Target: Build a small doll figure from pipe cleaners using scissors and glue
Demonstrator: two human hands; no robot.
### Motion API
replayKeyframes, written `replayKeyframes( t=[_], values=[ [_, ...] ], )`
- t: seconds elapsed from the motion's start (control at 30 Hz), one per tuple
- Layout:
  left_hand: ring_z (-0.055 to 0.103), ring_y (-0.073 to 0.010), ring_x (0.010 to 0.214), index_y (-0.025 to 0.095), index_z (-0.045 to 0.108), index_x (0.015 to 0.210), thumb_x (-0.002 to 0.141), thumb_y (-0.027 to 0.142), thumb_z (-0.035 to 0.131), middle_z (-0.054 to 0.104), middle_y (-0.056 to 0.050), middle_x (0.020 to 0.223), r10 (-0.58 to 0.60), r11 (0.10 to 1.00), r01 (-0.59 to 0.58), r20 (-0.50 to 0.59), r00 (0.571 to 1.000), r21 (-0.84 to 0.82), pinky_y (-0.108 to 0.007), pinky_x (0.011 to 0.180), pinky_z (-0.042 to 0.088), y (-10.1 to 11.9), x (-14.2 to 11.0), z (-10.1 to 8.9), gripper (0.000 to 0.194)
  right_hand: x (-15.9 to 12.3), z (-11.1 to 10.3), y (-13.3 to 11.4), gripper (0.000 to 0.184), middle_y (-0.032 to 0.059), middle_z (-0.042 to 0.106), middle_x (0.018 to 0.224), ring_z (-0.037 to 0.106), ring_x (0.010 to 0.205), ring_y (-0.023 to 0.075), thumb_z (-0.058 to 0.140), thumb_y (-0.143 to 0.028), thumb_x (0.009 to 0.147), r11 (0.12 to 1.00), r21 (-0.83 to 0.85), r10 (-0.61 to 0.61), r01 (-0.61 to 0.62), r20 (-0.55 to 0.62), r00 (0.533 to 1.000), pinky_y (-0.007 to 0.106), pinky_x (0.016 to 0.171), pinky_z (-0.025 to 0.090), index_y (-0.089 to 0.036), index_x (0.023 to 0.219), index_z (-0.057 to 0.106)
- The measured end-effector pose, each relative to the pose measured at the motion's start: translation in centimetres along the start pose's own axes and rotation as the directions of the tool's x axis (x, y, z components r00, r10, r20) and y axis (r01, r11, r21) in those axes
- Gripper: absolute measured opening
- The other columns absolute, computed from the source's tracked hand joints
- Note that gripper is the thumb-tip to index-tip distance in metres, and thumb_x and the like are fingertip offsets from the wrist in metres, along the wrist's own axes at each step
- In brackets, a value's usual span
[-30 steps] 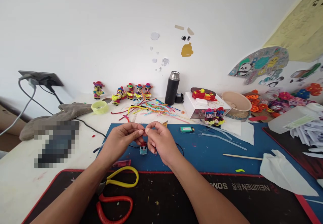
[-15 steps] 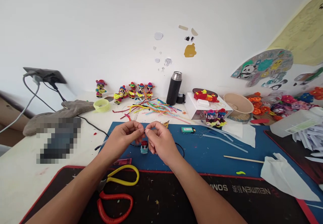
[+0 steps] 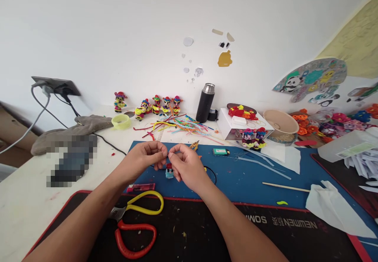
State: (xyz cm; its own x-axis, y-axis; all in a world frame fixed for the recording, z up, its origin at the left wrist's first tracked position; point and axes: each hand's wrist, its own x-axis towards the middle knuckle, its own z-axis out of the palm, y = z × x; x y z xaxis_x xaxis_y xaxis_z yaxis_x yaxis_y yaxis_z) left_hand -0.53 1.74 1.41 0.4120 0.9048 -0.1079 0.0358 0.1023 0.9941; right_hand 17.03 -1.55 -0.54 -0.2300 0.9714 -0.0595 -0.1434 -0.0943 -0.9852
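Observation:
Above the blue mat (image 3: pixel 230 179), my left hand (image 3: pixel 152 154) has its thumb and fingertips pinched together. My right hand (image 3: pixel 186 161) pinches in the same way, its fingertips almost meeting those of the left. Whatever is between the fingers is too small to make out. Just under the fingertips stands a small figure (image 3: pixel 169 171) with a red top and a light blue body, partly covered by my right hand. Scissors (image 3: pixel 138 224) with one yellow and one red handle lie below my left forearm, their blades hidden by it.
Pipe cleaners (image 3: pixel 180 125) lie in a loose pile behind my hands. Several fuzzy figures (image 3: pixel 156 105) stand along the wall. A black thermos (image 3: pixel 205 104) is beside a white box (image 3: pixel 236 125). A wooden stick (image 3: pixel 285 187) and a white tissue (image 3: pixel 327 205) lie at right.
The whole view has shifted slightly. My hands stay fingertip to fingertip, with the left turned a little and a bit more of the pink item near the scissors showing.

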Motion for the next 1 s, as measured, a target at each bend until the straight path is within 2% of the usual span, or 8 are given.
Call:
replayKeyframes(
  t=[0.1, 0.2, 0.47, 0.7, 1.0],
  values=[
    [0.060, -0.0122, 0.055, 0.015, 0.074, 0.078, 0.075, 0.042, 0.089, 0.070, -0.002, 0.066, -0.015, 0.995, 0.017, 0.027, 1.000, -0.095, -0.021, 0.054, 0.050, -0.2, 0.0, 0.0, 0.030, 0.0, -0.1, 0.0, 0.023, -0.0123, 0.051, 0.049, 0.040, 0.032, 0.0072, 0.065, -0.041, 0.089, 1.000, 0.022, -0.019, 0.020, -0.006, 1.000, 0.020, 0.035, 0.032, -0.022, 0.088, 0.053],
    [0.062, -0.0115, 0.056, 0.013, 0.075, 0.079, 0.076, 0.038, 0.090, 0.073, -0.004, 0.070, -0.070, 0.971, 0.085, 0.073, 0.995, -0.225, -0.020, 0.053, 0.052, -0.5, 0.0, 0.0, 0.029, 0.0, -0.2, -0.1, 0.023, -0.0121, 0.051, 0.049, 0.040, 0.032, 0.0070, 0.065, -0.042, 0.089, 0.999, 0.025, -0.037, 0.037, -0.003, 0.999, 0.019, 0.035, 0.031, -0.022, 0.088, 0.053],
    [0.066, -0.0092, 0.052, 0.010, 0.077, 0.079, 0.074, 0.024, 0.093, 0.075, -0.005, 0.068, -0.149, 0.839, 0.219, 0.177, 0.973, -0.497, -0.015, 0.052, 0.056, -1.4, 0.4, 0.5, 0.022, 0.0, 0.2, 0.1, 0.023, -0.0133, 0.047, 0.048, 0.040, 0.031, 0.0073, 0.064, -0.043, 0.091, 0.995, 0.057, -0.085, 0.085, -0.004, 0.996, 0.019, 0.033, 0.032, -0.023, 0.088, 0.051],
    [0.069, -0.0108, 0.057, 0.008, 0.077, 0.083, 0.080, 0.015, 0.085, 0.075, -0.006, 0.071, -0.147, 0.784, 0.243, 0.209, 0.967, -0.571, -0.016, 0.056, 0.060, -1.5, 0.3, 0.5, 0.011, -0.3, 0.6, 0.2, 0.022, -0.0074, 0.061, 0.063, 0.044, 0.034, 0.0056, 0.062, -0.041, 0.094, 0.991, 0.032, -0.125, 0.126, -0.031, 0.992, 0.017, 0.034, 0.032, -0.023, 0.090, 0.051],
    [0.067, -0.0096, 0.056, 0.009, 0.075, 0.080, 0.082, 0.008, 0.078, 0.070, -0.004, 0.066, -0.200, 0.709, 0.299, 0.224, 0.954, -0.639, -0.014, 0.057, 0.058, -1.3, 0.0, 0.9, 0.004, -0.7, 0.9, 0.4, 0.018, -0.0048, 0.065, 0.070, 0.045, 0.037, 0.0060, 0.058, -0.040, 0.098, 0.983, -0.040, -0.178, 0.176, -0.042, 0.983, 0.017, 0.036, 0.033, -0.024, 0.093, 0.051]
  ],
)
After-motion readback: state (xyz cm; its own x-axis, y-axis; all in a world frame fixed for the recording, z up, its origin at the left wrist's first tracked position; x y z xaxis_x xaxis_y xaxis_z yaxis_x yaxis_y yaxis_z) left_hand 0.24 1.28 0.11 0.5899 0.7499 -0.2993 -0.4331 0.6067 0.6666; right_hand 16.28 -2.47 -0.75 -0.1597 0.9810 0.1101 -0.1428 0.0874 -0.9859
